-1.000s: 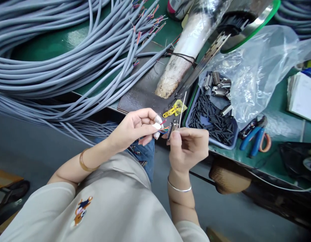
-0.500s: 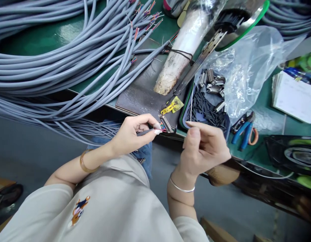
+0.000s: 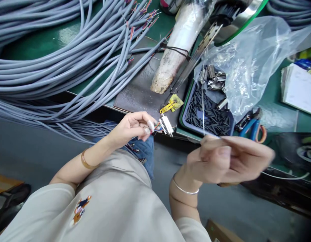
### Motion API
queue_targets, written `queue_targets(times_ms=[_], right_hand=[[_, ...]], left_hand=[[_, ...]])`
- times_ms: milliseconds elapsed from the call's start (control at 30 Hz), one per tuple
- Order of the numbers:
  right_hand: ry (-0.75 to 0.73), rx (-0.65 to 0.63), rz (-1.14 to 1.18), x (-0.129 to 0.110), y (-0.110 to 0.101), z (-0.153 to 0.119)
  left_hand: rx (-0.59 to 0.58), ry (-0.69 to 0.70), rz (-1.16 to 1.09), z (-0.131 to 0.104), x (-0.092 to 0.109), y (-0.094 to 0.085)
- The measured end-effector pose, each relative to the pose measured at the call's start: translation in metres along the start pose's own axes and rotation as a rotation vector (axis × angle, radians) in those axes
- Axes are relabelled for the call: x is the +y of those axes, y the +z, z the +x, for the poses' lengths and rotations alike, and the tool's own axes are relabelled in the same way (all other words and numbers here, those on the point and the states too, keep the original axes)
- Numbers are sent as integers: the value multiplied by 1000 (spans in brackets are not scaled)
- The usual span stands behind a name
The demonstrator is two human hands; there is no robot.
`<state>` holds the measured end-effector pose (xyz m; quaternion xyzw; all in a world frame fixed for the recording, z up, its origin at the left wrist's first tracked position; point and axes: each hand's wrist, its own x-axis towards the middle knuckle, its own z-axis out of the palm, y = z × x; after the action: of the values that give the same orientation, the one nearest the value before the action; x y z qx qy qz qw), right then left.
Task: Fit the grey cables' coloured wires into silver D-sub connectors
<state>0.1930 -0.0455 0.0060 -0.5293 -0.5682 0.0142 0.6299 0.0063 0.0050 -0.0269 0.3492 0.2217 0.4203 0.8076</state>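
Coloured wires of a grey cable are pinched in my left hand [image 3: 139,127], close to a metal multi-pin connector [image 3: 166,125]. The connector sits just beyond my fingertips, its row of pins facing the wires. My fingers hide most of the cable. Farther right, my right hand [image 3: 228,158] is closed, fingers curled and slightly blurred, in front of the bench edge. A thin silvery strand that looks like solder wire [image 3: 203,114] runs down across the tray into its grip. The yellow clip-like piece [image 3: 167,107] lies on the dark mat just beyond the connector.
Grey cables [image 3: 56,74] with stripped ends fill the left. A wrapped white cylinder [image 3: 177,53] with a scorched end reaches over the mat [image 3: 135,97]. The tray [image 3: 232,124] holds black sleeves and connectors. Blue-handled pliers [image 3: 248,126], a plastic bag [image 3: 253,60] and papers [image 3: 300,87] lie right.
My right hand has moved right and toward me, with the thin strand following. In my left hand the connector has turned, showing a brighter metal face.
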Motion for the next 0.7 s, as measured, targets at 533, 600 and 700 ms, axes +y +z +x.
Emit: queue_targets(times_ms=[533, 600, 700], right_hand=[[-338, -294, -145, 7, 15, -16], [-240, -274, -111, 9, 20, -16], [-188, -278, -104, 13, 24, -18]], left_hand=[[68, -11, -34, 3, 4, -2], [123, -4, 48, 4, 4, 0], [209, 28, 191, 7, 5, 5]])
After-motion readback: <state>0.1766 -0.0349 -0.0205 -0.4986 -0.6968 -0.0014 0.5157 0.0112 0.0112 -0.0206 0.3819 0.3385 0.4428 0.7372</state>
